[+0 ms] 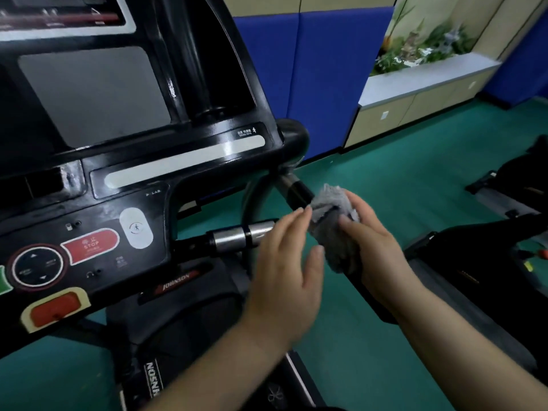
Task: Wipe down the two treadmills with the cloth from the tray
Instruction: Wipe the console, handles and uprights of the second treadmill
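Left hand flat beside cloth, right hand gripping it round handrail

Glossy black plastic treadmill console: carries a matt grey rectangular panel, a pale grey horizontal strip, a white oval button and a red oval STOP button lettered in white. Black round dial: ringed white, then dark red. Red rectangular key: cream surround. Polished metal handlebar sleeve: silver. Fuzzy grey cloth: plain, no pattern. Smooth floor: teal green. Padded wall panels: royal blue. Low cabinet: beige fronts, light grey top.
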`<action>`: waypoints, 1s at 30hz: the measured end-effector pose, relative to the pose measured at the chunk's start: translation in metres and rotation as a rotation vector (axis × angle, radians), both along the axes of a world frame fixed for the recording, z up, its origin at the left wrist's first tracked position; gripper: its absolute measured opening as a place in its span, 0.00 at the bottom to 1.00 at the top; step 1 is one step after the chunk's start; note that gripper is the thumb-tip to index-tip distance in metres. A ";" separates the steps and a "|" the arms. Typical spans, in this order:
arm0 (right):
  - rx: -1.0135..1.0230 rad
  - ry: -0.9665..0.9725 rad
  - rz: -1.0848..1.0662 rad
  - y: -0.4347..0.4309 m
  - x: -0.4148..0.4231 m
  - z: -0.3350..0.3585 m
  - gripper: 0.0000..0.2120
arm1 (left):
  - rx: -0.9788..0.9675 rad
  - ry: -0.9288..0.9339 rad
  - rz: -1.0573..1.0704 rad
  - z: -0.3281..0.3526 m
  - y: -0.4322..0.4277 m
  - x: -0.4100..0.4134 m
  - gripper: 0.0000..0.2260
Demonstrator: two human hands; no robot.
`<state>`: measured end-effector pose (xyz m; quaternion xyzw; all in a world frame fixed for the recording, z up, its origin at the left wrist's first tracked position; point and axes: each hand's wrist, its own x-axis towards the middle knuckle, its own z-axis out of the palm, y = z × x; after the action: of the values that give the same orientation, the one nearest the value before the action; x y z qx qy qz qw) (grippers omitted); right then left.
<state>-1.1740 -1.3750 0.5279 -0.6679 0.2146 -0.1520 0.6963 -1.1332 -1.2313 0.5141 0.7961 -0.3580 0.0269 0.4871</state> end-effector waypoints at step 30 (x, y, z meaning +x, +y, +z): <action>-0.819 0.162 0.227 -0.122 -0.025 -0.120 0.12 | -0.869 0.546 0.064 -0.199 -0.178 -0.125 0.23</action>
<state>-1.1991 -1.4970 0.4079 -0.9181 0.1158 -0.0942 0.3671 -1.2584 -1.4098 0.3149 0.5088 -0.1492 -0.0207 0.8476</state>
